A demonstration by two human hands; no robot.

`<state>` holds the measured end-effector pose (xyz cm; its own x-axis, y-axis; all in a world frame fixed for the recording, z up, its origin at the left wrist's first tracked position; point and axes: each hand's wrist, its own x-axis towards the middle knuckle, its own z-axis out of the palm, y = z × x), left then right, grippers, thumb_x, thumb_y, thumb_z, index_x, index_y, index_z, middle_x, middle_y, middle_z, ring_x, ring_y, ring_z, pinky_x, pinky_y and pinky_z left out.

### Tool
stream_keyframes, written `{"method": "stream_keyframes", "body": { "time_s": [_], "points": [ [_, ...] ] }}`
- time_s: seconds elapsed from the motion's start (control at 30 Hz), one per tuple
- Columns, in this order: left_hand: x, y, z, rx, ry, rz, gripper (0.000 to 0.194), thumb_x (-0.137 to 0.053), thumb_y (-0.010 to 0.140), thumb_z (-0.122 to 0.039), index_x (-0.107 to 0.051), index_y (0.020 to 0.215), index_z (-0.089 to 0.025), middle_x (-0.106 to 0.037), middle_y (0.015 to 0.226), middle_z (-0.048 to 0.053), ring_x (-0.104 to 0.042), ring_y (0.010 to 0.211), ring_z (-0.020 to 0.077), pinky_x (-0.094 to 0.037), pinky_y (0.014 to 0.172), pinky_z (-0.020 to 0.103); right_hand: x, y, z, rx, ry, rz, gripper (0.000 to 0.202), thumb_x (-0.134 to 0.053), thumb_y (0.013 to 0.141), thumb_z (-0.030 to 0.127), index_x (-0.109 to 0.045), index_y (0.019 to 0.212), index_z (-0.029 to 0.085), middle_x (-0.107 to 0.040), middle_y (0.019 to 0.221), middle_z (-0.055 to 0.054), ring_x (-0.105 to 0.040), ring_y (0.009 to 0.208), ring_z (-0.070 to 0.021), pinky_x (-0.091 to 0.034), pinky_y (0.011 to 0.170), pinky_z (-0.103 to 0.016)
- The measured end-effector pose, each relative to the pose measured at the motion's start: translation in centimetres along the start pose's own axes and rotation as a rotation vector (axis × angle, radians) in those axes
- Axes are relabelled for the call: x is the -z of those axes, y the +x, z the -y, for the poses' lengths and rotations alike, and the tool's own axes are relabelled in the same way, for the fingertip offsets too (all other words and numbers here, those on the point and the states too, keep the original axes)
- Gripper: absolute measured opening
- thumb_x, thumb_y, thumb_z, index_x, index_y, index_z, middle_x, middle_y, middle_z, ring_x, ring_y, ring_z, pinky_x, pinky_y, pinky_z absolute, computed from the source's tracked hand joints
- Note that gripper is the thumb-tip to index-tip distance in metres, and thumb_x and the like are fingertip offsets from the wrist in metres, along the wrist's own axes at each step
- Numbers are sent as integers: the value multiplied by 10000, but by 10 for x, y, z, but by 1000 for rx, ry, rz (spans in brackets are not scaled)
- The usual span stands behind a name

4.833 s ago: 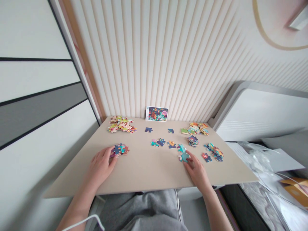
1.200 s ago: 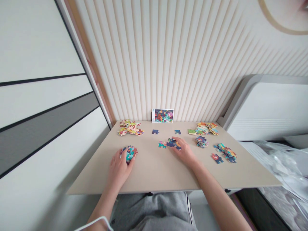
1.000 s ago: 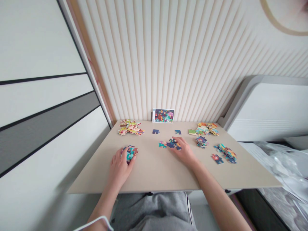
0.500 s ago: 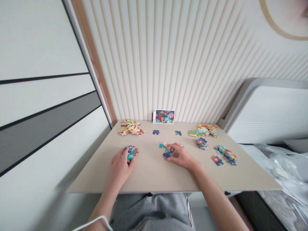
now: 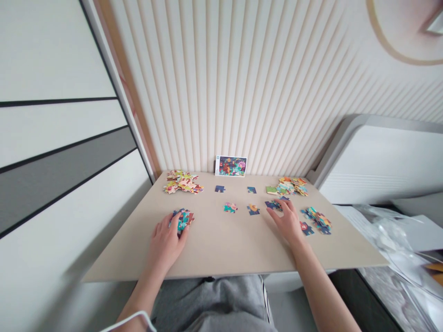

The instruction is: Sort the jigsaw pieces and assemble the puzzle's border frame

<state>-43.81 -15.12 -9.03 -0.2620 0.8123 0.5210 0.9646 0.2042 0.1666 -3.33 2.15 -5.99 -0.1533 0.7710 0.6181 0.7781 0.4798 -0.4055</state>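
My left hand curls around the side of a pile of teal, dark blue and brown jigsaw pieces, thumb and fingers on it. At the small pile right of centre, my right hand has its thumb and fingertips on a dark blue jigsaw piece; the fingers partly cover the pile. Between the hands lie a teal and pink piece and a dark blue piece with an orange shape. Farther back are two dark blue pieces, set apart.
A picture card leans on the ribbed wall. Light-coloured pieces are heaped at the back left, orange and green ones at the back right. Another pile and a red-patterned piece lie right of my right hand.
My right hand has moved right with the dark blue piece, from the table's middle to the small pile. My left hand stays on its pile. The view has shifted slightly.
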Motion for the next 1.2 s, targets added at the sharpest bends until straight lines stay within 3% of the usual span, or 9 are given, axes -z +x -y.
{"method": "stream_keyframes", "body": {
  "time_s": [0.13, 0.23, 0.33, 0.43, 0.53, 0.63, 0.73, 0.97, 1.2],
  "points": [
    [-1, 0, 0, 7, -5, 2, 464, -485, 1020, -415, -527, 1429, -200, -602, 1391, 164, -587, 1249, 330, -449, 1080, 489, 2, -6, -11, 65, -30, 132, 496, -577, 969, 578, -655, 1329, 247, -621, 1281, -135, -602, 1219, -313, -479, 1070, -463],
    [-2, 0, 0, 17, -15, -4, 474, -503, 1006, -411, -529, 1435, -210, -603, 1396, 159, -586, 1250, 331, -447, 1085, 492, -3, -7, -10, 42, -125, 93, 478, -556, 984, 517, -643, 1354, 228, -614, 1320, -160, -566, 1259, -346, -445, 1097, -535],
    [-1, 0, -1, 21, -21, -5, 475, -506, 1005, -411, -528, 1434, -209, -598, 1403, 155, -587, 1242, 333, -448, 1083, 486, -7, -9, 1, 70, -231, 70, 429, -525, 1004, 413, -637, 1367, 216, -567, 1425, -183, -489, 1347, -389, -386, 1123, -615],
    [-1, 0, -1, 18, -11, -1, 469, -496, 1013, -417, -525, 1431, -206, -590, 1409, 150, -594, 1223, 335, -454, 1073, 476, -11, -13, 20, 177, -203, 146, 395, -476, 1026, 321, -646, 1369, 227, -578, 1450, -161, -477, 1377, -361, -385, 1144, -574],
    [0, 0, -1, 12, -4, -1, 466, -487, 1019, -420, -519, 1430, -203, -586, 1411, 151, -592, 1226, 335, -455, 1070, 469, -15, -14, 32, 241, -118, 292, 407, -487, 1036, 362, -637, 1398, 254, -639, 1400, -132, -549, 1314, -323, -433, 1116, -525],
    [0, 0, -1, 12, 9, 2, 462, -482, 1025, -420, -517, 1428, -198, -590, 1404, 153, -595, 1215, 336, -462, 1059, 470, -17, -12, 35, 233, -100, 355, 364, -556, 1011, 475, -728, 1249, 260, -686, 1341, -114, -588, 1264, -335, -447, 1088, -528],
    [-1, 0, -1, 11, 12, -7, 451, -483, 1027, -414, -520, 1424, -203, -592, 1399, 150, -594, 1218, 332, -458, 1063, 467, -16, -11, 34, 210, -89, 333, 333, -627, 972, 496, -747, 1145, 239, -719, 1265, -116, -614, 1212, -337, -453, 1068, -511],
    [-2, -1, -1, 9, 12, -10, 450, -487, 1023, -406, -518, 1419, -194, -596, 1391, 159, -594, 1227, 335, -454, 1070, 472, -15, -13, 38, 183, -259, 202, 243, -556, 987, 287, -719, 1160, 233, -703, 1197, -147, -604, 1166, -342, -458, 1009, -509],
    [-3, -1, 0, 11, -14, -14, 448, -494, 1015, -400, -535, 1414, -201, -612, 1382, 163, -597, 1255, 330, -461, 1072, 472, -56, 8, 82, 325, -36, 398, 426, -599, 990, 355, -622, 1408, 275, -638, 1421, -116, -549, 1334, -314, -392, 1139, -509]
  ]
}}
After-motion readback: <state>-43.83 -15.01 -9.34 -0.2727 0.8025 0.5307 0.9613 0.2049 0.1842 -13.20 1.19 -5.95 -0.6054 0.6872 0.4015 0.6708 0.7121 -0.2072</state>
